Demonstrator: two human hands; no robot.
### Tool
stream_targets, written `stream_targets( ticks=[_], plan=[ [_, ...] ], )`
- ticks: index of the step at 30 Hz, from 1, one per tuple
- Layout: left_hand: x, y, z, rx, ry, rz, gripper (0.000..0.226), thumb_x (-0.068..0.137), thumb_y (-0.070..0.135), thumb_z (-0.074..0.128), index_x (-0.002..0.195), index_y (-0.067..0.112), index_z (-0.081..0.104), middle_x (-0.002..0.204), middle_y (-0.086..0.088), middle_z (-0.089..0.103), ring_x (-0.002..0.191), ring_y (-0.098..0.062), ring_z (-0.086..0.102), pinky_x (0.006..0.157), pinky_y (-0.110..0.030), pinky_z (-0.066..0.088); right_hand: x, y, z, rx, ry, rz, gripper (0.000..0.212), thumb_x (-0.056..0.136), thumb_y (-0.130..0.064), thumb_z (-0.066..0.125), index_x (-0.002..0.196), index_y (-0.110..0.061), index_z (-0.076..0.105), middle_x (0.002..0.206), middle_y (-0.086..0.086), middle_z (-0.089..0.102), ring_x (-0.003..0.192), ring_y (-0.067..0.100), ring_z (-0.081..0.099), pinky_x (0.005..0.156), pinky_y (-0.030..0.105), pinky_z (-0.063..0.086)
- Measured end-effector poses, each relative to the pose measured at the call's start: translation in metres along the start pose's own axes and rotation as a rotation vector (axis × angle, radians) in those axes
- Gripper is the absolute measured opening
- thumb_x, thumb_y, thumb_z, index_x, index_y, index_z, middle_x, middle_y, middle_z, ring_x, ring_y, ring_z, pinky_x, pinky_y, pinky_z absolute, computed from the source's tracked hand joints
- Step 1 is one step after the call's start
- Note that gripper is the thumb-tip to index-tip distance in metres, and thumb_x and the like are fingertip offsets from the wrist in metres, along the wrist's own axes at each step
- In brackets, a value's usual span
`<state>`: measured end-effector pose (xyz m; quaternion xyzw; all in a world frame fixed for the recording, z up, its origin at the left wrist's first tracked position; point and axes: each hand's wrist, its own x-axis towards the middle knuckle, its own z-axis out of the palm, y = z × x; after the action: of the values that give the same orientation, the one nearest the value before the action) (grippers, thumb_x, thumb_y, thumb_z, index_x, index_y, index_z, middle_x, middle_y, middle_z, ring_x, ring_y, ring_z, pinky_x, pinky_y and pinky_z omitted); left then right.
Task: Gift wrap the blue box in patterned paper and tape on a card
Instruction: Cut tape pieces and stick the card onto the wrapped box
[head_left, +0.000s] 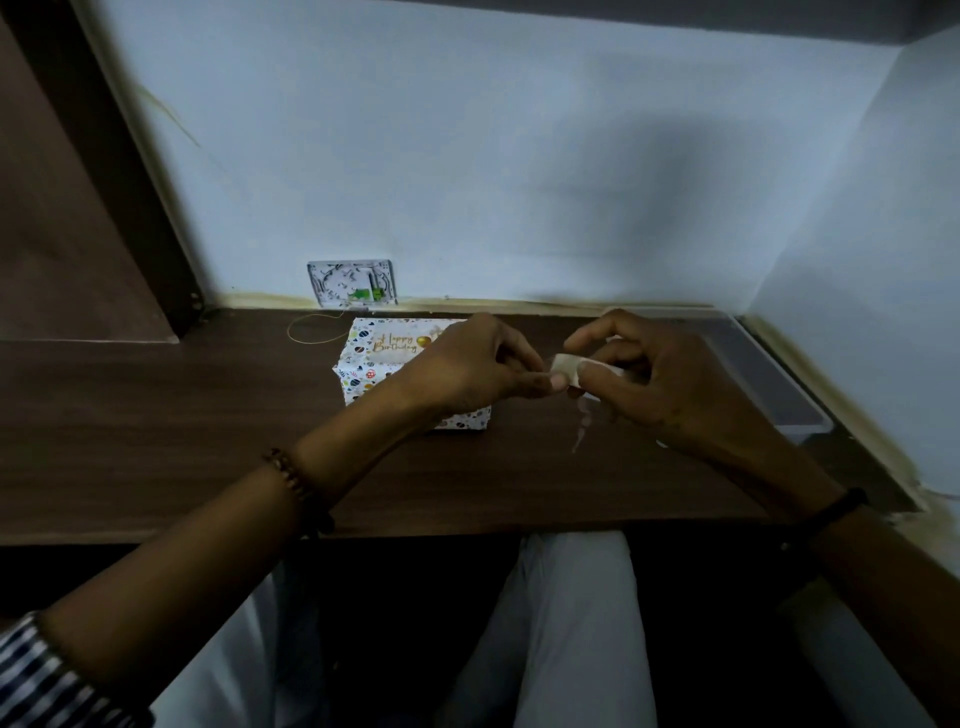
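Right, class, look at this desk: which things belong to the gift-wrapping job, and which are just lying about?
Part of the job:
wrapped box
Happy Birthday card, on top of the box
tape roll, held up above the desk

Just lying about:
wall plate
thin yellow cord
clear tray, at the right end of the desk

A bracelet (291, 480) of round brown beads circles the wrist behind the left hand (467, 364), and a thin dark band (836, 512) sits snug on the wrist behind the right hand (670, 384). The left sleeve (41, 680), striped dark blue and white, ends in a cuff near the elbow. The legs wear plain pale grey trousers (566, 623)
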<state>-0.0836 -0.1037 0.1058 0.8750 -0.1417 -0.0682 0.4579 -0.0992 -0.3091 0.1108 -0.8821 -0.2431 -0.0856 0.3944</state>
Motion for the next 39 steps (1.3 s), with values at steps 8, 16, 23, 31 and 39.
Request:
stream_targets(
  ticks=[8, 16, 23, 31, 39],
  plan=[
    [0.003, -0.006, 0.001, -0.202, 0.116, 0.031, 0.019, 0.081, 0.032, 0.080, 0.085, 0.013, 0.081, 0.076, -0.004, 0.073, 0.068, -0.004, 0.060, 0.063, -0.022, 0.047, 0.001, 0.005, 0.000, -0.053, -0.049, 0.021, 0.024, 0.087, -0.037, 0.068, 0.109, -0.028, 0.064, 0.082, -0.011, 0.075, 0.076, -0.005, 0.068, 0.065, 0.006, 0.046],
    [-0.001, -0.010, 0.012, -0.083, 0.169, -0.008, 0.014, 0.085, 0.026, 0.078, 0.082, 0.012, 0.079, 0.073, 0.001, 0.075, 0.061, 0.002, 0.065, 0.059, -0.018, 0.052, 0.001, 0.009, 0.008, -0.097, -0.096, 0.103, 0.021, 0.092, -0.035, 0.062, 0.112, -0.029, 0.060, 0.078, -0.009, 0.074, 0.071, 0.000, 0.069, 0.063, 0.019, 0.053],
    [-0.005, -0.006, 0.026, 0.148, 0.258, 0.005, 0.010, 0.086, 0.028, 0.076, 0.079, 0.021, 0.074, 0.074, 0.004, 0.075, 0.063, -0.001, 0.068, 0.059, -0.018, 0.055, 0.004, 0.013, 0.006, 0.070, -0.247, 0.324, 0.038, 0.077, -0.055, 0.070, 0.092, -0.021, 0.074, 0.075, -0.007, 0.077, 0.073, 0.007, 0.074, 0.077, 0.030, 0.058],
    [-0.009, -0.010, 0.032, 0.093, 0.247, 0.014, 0.011, 0.087, 0.027, 0.076, 0.081, 0.017, 0.074, 0.076, 0.004, 0.075, 0.069, -0.003, 0.070, 0.069, -0.024, 0.060, 0.001, 0.014, 0.006, 0.078, -0.277, 0.323, 0.030, 0.079, -0.045, 0.075, 0.092, -0.019, 0.077, 0.077, -0.007, 0.077, 0.077, 0.004, 0.073, 0.073, 0.018, 0.051],
    [-0.003, -0.021, 0.024, -0.196, 0.231, -0.034, 0.016, 0.087, 0.027, 0.076, 0.084, 0.012, 0.071, 0.076, -0.004, 0.077, 0.079, -0.019, 0.075, 0.080, -0.047, 0.061, 0.004, 0.020, 0.005, 0.031, -0.188, 0.283, 0.023, 0.081, -0.044, 0.074, 0.094, -0.025, 0.075, 0.079, -0.015, 0.076, 0.077, -0.001, 0.071, 0.074, 0.023, 0.048]
  ],
)
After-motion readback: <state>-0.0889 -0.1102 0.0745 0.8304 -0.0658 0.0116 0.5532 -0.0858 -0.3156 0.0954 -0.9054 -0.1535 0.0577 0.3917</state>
